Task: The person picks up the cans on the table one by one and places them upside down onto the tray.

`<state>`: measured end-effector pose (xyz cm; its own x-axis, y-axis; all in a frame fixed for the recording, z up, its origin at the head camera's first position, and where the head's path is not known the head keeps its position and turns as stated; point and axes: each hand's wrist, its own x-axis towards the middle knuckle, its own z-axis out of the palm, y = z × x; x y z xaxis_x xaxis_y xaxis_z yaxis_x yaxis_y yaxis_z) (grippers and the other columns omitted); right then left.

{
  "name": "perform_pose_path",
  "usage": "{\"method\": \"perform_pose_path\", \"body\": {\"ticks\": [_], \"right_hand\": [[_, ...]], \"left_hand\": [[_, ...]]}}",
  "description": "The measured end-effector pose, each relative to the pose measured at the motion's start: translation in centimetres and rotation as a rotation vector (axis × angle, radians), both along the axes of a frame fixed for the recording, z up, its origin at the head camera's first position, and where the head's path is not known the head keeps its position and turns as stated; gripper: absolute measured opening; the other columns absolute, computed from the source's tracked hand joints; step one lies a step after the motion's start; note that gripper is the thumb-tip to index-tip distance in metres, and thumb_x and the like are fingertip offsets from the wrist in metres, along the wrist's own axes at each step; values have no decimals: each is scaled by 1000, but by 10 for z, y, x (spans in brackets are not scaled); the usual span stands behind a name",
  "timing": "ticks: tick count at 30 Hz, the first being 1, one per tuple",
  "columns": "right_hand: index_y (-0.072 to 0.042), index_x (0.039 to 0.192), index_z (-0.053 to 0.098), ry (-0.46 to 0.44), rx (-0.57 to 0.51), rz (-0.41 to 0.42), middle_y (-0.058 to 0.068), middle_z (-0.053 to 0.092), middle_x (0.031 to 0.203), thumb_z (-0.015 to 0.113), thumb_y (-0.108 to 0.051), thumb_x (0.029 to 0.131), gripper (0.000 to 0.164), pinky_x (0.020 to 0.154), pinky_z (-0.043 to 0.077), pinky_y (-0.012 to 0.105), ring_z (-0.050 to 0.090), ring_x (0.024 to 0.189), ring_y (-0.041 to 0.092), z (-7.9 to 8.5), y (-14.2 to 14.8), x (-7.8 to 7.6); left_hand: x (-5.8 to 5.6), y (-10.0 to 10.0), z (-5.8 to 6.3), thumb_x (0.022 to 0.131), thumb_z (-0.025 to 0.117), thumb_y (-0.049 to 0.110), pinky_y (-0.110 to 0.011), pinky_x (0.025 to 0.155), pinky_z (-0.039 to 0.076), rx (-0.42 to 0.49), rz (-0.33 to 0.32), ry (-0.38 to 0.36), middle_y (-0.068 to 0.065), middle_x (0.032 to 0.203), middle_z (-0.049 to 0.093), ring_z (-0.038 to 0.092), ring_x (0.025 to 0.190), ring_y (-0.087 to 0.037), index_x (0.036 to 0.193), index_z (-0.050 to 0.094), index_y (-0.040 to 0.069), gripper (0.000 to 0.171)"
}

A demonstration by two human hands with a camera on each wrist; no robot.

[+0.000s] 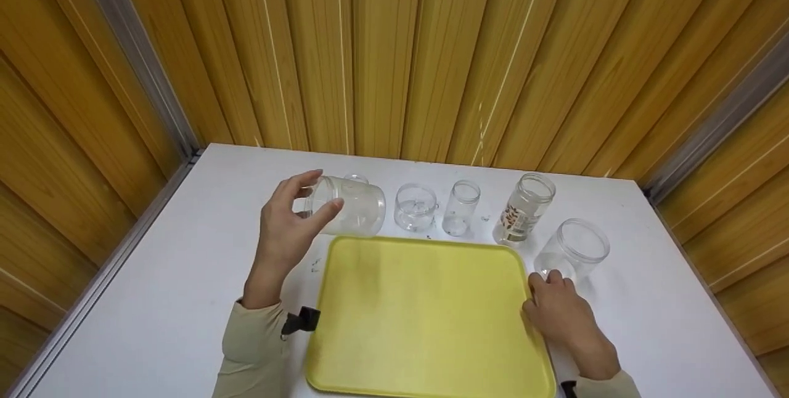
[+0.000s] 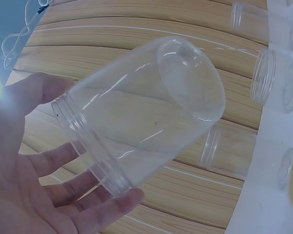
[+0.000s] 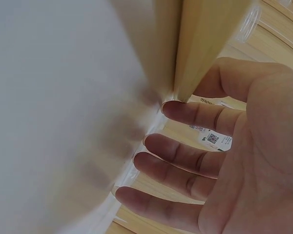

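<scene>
Currently, a clear jar (image 1: 360,210) is held up over the worktop (image 1: 185,275), near the far left corner of the yellow tray (image 1: 425,318), tipped well over with its base to the right. The left hand (image 1: 290,219) has thumb and fingers spread wide round its neck. The right hand (image 1: 561,308) is nearly closed, thumb and forefinger pinching the tray's right edge. Just beyond that hand stands a wide jar (image 1: 579,244); leftward from it along the tray's far side come a labelled jar (image 1: 524,210), a thin jar (image 1: 461,208) and a short jar (image 1: 415,208), all upright. Panelled walls (image 1: 382,47) rise behind.
</scene>
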<state>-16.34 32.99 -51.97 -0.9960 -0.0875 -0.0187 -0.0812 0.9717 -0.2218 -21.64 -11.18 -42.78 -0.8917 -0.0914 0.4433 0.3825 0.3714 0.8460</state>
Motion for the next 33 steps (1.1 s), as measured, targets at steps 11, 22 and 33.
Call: {"method": "perform_pose_path", "body": {"ticks": [11, 22, 33], "right_hand": [[-2, 103, 61, 4, 2, 2, 16, 49, 95, 63, -13, 92, 16, 62, 51, 54, 51, 86, 36, -1, -1, 0], [-4, 98, 58, 2, -10, 10, 16, 47, 96, 62, -11, 92, 11, 61, 50, 53, 50, 88, 36, 0, 0, 2], [-3, 101, 59, -1, -9, 3, 16, 47, 95, 63, -12, 93, 13, 62, 50, 54, 51, 89, 37, 1, 0, 1]], "left_hand": [[3, 7, -3, 90, 86, 20, -50, 90, 60, 61, -60, -39, -11, 133, 66, 59, 121, -28, 138, 66, 4, 54], [5, 18, -4, 91, 84, 26, -49, 89, 60, 118, -136, -68, -10, 133, 66, 60, 121, -28, 138, 66, 5, 55], [8, 26, -2, 92, 82, 24, -52, 99, 54, 199, -198, -109, -12, 132, 66, 61, 122, -29, 138, 66, 7, 52]]}}
